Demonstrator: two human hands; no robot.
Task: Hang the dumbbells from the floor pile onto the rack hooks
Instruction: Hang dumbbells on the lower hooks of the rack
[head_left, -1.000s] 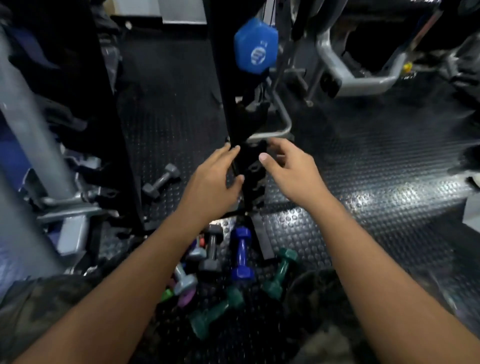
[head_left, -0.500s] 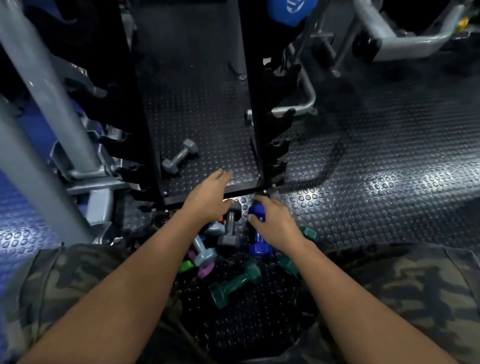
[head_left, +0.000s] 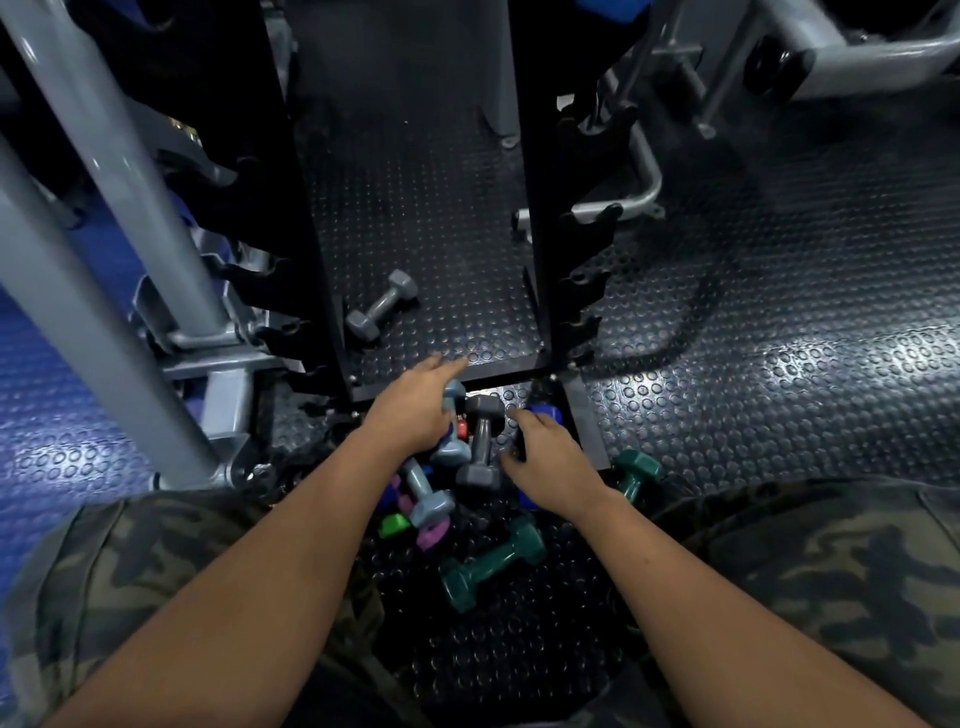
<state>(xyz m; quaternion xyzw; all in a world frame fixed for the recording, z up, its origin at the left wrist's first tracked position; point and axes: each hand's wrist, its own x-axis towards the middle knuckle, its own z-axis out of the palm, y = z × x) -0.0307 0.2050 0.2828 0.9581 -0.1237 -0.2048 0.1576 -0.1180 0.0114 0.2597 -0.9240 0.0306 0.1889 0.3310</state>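
The right hand (head_left: 550, 457) is curling its grip around the blue dumbbell (head_left: 543, 415), while the left hand (head_left: 415, 410) is resting spread over the pile. The dumbbell is probably heavy, rigid and coated, so holding the narrow middle handle seems safest.

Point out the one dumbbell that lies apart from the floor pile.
The grey dumbbell lies alone on the floor between the rack's black uprights, beyond both hands. Every other dumbbell is bunched in the pile in front of the rack's base.
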